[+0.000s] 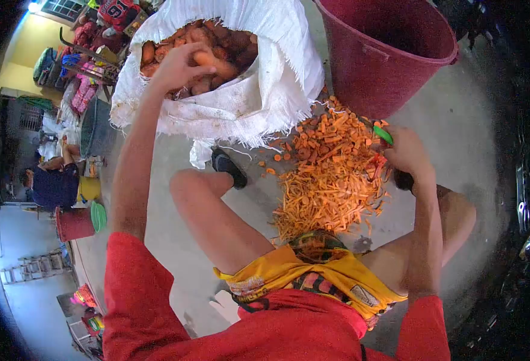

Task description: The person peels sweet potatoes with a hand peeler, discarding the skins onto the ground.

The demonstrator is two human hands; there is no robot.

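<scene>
My left hand (184, 67) reaches over the mouth of a white woven sack (283, 54), its fingers closed round a carrot (214, 61). More unpeeled carrots (235, 41) fill the sack beneath it. On the right, my right hand (408, 151) is closed on a green-handled tool (383, 135); I cannot tell whether it is a peeler or a knife. That hand is at the right side of a floor heap, where chopped carrot pieces (322, 141) lie at the back and long carrot peels (328, 198) lie closer to me.
A large dark red bucket (367, 72) stands behind the heap, right of the sack. My bent legs (211, 222) frame the heap on the grey floor (451, 138). Far left, another person (54, 180) sits near a red tub (74, 224) and a yellow bucket (89, 188).
</scene>
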